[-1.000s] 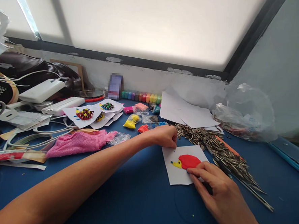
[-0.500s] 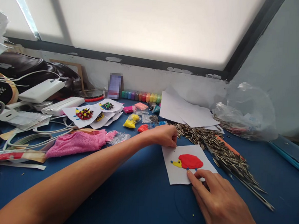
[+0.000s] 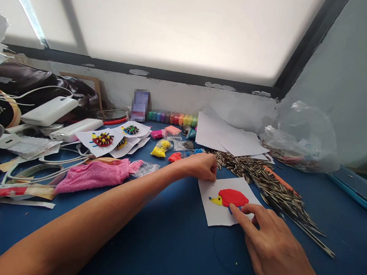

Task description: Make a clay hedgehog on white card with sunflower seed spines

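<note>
A sheet of white paper (image 3: 209, 216) lies on the blue table, bearing a clay hedgehog with a red body (image 3: 233, 197), a yellow face (image 3: 217, 201) and blue nose and feet. My left hand (image 3: 205, 167) is closed with its knuckles at the paper's upper left corner; whether anything is inside its curled fingers is hidden. My right hand (image 3: 267, 232) reaches in from the lower right, fingers apart. One fingertip touches the lower edge of the red body beside a blue foot. The hand covers the paper's lower right part.
Striped sunflower seeds (image 3: 280, 189) are heaped right of the paper, with tweezers (image 3: 315, 239) along them. Behind are bags of yellow clay (image 3: 160, 149) and red clay (image 3: 175, 157), and blank sheets (image 3: 230, 136). Finished seed hedgehogs (image 3: 104, 140), a pink cloth (image 3: 94, 175) and cables sit left.
My right hand's fingertip has shifted up slightly, from the blue foot to the red body's lower edge. My left hand and the paper keep their places.
</note>
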A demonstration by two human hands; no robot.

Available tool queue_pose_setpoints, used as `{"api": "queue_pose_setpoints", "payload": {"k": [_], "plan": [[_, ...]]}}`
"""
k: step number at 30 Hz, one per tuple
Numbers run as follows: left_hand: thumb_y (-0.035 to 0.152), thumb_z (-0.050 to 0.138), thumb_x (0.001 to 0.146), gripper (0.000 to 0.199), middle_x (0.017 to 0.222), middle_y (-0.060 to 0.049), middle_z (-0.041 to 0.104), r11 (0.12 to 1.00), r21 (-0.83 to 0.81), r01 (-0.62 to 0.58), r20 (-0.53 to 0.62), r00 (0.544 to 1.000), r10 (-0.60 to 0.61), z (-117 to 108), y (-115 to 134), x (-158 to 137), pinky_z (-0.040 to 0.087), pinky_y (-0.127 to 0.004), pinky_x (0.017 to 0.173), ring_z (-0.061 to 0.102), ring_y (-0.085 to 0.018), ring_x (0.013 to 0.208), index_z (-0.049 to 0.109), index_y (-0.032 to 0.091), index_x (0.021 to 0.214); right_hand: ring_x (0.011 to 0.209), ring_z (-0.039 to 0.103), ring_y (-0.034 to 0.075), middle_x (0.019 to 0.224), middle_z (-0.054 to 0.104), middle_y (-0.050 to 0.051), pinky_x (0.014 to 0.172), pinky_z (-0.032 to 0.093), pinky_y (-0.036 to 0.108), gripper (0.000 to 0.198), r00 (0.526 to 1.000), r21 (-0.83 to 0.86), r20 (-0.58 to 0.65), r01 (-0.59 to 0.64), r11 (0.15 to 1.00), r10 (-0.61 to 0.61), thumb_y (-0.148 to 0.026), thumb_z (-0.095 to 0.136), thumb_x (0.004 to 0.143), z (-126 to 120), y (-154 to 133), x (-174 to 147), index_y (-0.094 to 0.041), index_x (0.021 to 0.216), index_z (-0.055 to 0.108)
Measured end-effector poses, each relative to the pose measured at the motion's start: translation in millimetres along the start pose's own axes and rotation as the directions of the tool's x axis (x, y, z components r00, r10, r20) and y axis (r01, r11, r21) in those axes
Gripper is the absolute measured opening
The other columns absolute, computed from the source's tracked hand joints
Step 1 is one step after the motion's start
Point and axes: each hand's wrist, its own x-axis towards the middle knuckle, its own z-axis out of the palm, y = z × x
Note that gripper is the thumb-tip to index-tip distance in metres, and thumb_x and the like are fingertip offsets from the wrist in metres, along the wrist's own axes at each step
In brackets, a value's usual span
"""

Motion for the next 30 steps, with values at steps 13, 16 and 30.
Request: {"api": "queue_pose_setpoints", "payload": {"k": [13, 16, 30], "plan": [[0.021, 0.066, 0.072, 0.009, 0.079, -0.002, 0.071, 1.0, -0.017, 0.01, 0.008, 1.0, -0.01, -1.5, 0.3, -2.4, 0.038, -0.021, 0.055, 0.061, -0.014, 0.072, 0.07, 0.017, 0.078, 0.08, 0.06, 0.023, 0.098, 0.063, 0.014, 0.064, 0.052, 0.037, 0.039, 1.0, 0.046, 0.018, -0.012, 0.999, 0.011, -0.007, 0.04, 0.087, -3.4, 2.4, 1.3, -0.013, 0.114, 0.067], [0.021, 0.065, 0.072, 0.009, 0.079, -0.002, 0.071, 1.0, -0.023, 0.012, 0.009, 1.0, -0.012, -1.7, 1.1, -2.9, 0.039, -0.021, 0.055, 0.061, -0.015, 0.072, 0.07, 0.017, 0.079, 0.08, 0.059, 0.023, 0.098, 0.062, 0.014, 0.065, 0.052, 0.038, 0.038, 1.0, 0.048, 0.017, -0.018, 0.999, 0.017, -0.008, 0.041, 0.087, -5.3, 4.0, 1.4, -0.012, 0.115, 0.066], [0.021, 0.065, 0.073, 0.007, 0.078, -0.002, 0.071, 0.999, -0.032, 0.016, 0.006, 1.0, -0.016, -1.4, 2.2, -3.7, 0.038, -0.021, 0.056, 0.061, -0.013, 0.071, 0.07, 0.017, 0.077, 0.081, 0.061, 0.021, 0.1, 0.062, 0.012, 0.064, 0.053, 0.033, 0.039, 0.999, 0.105, 0.018, -0.052, 0.993, 0.05, -0.008, 0.04, 0.088, -5.0, 4.2, -0.3, -0.016, 0.118, 0.065]]}}
